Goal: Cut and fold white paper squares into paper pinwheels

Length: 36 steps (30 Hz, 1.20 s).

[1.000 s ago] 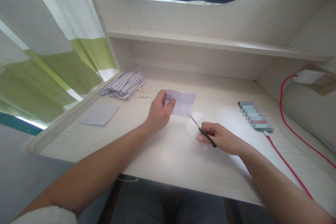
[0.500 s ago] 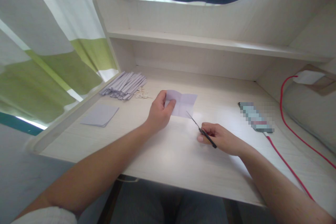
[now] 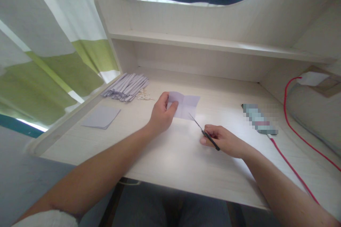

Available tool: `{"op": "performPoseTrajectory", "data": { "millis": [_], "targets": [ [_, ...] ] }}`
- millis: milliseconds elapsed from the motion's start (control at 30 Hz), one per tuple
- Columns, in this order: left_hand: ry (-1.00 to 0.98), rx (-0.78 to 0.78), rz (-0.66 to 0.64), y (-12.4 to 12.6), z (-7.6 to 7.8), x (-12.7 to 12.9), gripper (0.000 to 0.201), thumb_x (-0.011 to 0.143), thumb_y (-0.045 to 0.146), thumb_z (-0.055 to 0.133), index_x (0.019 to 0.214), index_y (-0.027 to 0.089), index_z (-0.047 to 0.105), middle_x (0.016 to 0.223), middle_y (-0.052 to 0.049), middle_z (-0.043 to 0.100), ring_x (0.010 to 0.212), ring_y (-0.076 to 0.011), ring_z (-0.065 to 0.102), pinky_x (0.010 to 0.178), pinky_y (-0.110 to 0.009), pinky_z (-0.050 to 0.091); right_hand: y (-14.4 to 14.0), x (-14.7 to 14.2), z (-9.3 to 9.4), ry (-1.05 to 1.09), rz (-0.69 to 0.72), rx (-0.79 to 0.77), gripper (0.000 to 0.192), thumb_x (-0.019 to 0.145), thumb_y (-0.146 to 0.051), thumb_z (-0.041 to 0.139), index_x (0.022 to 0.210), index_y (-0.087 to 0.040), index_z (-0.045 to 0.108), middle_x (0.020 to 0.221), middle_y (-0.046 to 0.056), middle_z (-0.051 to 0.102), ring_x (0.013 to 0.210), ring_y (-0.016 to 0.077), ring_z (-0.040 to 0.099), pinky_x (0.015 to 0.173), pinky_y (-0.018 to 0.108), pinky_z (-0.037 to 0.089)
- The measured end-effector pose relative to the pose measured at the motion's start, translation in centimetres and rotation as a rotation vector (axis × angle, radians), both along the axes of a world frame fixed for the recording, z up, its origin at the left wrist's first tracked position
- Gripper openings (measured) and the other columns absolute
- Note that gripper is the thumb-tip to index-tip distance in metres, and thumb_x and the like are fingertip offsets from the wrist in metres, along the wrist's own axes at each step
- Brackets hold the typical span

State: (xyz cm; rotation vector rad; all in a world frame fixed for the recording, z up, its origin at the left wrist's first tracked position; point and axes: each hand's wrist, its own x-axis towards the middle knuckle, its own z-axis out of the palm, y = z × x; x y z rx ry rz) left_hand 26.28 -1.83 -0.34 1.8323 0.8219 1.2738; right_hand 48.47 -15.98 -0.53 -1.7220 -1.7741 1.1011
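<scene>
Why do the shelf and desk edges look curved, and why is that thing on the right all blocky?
Head view: a wide lens bows the pale wooden shelf; bright window light at the top washes out the corner; a sheen lies on the pale wooden desk; the flat dark object is pixelated; the lilac creased paper and thin black scissors stay sharp.

Right hand (image 3: 226, 141): it moved a very small way up and to the left since one second ago.
Scissors (image 3: 204, 131): the closed tip now touches the lower edge of the paper (image 3: 185, 105), a little nearer than before; the black handle shifted with the hand.
View: the camera tilted slightly, so the whole scene sits a little lower in the picture.
</scene>
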Motion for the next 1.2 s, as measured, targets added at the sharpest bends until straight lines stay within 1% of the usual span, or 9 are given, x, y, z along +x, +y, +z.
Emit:
{"op": "performPoseTrajectory", "data": {
  "millis": [133, 267, 467, 633, 833, 1000, 1200],
  "targets": [
    [0.016, 0.001, 0.014, 0.05, -0.11, -0.03, 0.005, 0.092, 0.021, 0.061, 0.097, 0.021, 0.058, 0.086, -0.001, 0.066, 0.080, -0.0176, 0.061, 0.071, -0.028, 0.047, -0.09, -0.05, 0.18, 0.002, -0.002, -0.004, 0.046, 0.088, -0.060, 0.071, 0.077, -0.021, 0.052, 0.075, -0.003, 0.045, 0.067, 0.0136, 0.041, 0.060, 0.029, 0.032],
    [0.000, -0.001, 0.000, 0.02, -0.07, -0.03, 0.008, 0.092, 0.020, 0.060, 0.100, 0.020, 0.060, 0.088, -0.002, 0.068, 0.082, -0.0178, 0.062, 0.073, -0.028, 0.048, -0.10, -0.09, 0.35, -0.013, -0.005, -0.003, 0.045, 0.088, -0.059, 0.071, 0.076, -0.021, 0.051, 0.075, -0.003, 0.045, 0.067, 0.0137, 0.041, 0.061, 0.029, 0.032],
    [0.015, -0.005, 0.012, 0.00, -0.07, -0.10, 0.006, 0.092, 0.021, 0.061, 0.098, 0.021, 0.059, 0.088, -0.002, 0.067, 0.082, -0.0180, 0.062, 0.072, -0.028, 0.047, -0.06, -0.02, 0.14, -0.019, 0.000, 0.006, 0.046, 0.089, -0.060, 0.071, 0.076, -0.021, 0.050, 0.075, -0.003, 0.045, 0.068, 0.0139, 0.042, 0.061, 0.029, 0.032],
    [0.000, -0.016, -0.004, 0.02, 0.00, -0.11, 0.006, 0.092, 0.022, 0.061, 0.098, 0.021, 0.059, 0.086, -0.002, 0.067, 0.080, -0.0180, 0.061, 0.071, -0.028, 0.047, -0.08, 0.07, 0.07, -0.027, 0.001, 0.002, 0.045, 0.089, -0.059, 0.070, 0.076, -0.021, 0.051, 0.075, -0.003, 0.046, 0.068, 0.0140, 0.042, 0.061, 0.029, 0.033],
    [-0.026, -0.024, -0.004, -0.01, 0.12, -0.04, 0.009, 0.091, 0.021, 0.060, 0.100, 0.020, 0.060, 0.090, -0.003, 0.068, 0.085, -0.0191, 0.063, 0.075, -0.029, 0.049, -0.15, -0.02, 0.27, -0.023, -0.003, -0.001, 0.045, 0.089, -0.059, 0.071, 0.076, -0.021, 0.050, 0.075, -0.002, 0.046, 0.068, 0.0142, 0.042, 0.061, 0.029, 0.033],
    [-0.001, -0.020, 0.006, 0.21, -0.14, -0.05, 0.007, 0.092, 0.022, 0.061, 0.099, 0.020, 0.060, 0.089, -0.003, 0.068, 0.083, -0.0190, 0.062, 0.073, -0.029, 0.048, -0.10, -0.15, 0.35, -0.008, 0.003, 0.004, 0.046, 0.088, -0.061, 0.071, 0.076, -0.021, 0.052, 0.074, -0.003, 0.045, 0.067, 0.0141, 0.042, 0.061, 0.029, 0.033],
    [-0.008, -0.013, -0.007, 0.12, -0.29, -0.03, 0.008, 0.092, 0.021, 0.061, 0.100, 0.020, 0.060, 0.089, -0.003, 0.067, 0.083, -0.0183, 0.062, 0.073, -0.028, 0.048, -0.10, 0.03, 0.16, -0.024, 0.002, 0.007, 0.048, 0.088, -0.064, 0.070, 0.076, -0.021, 0.052, 0.075, -0.002, 0.047, 0.067, 0.0143, 0.043, 0.061, 0.029, 0.033]
  ]
}}
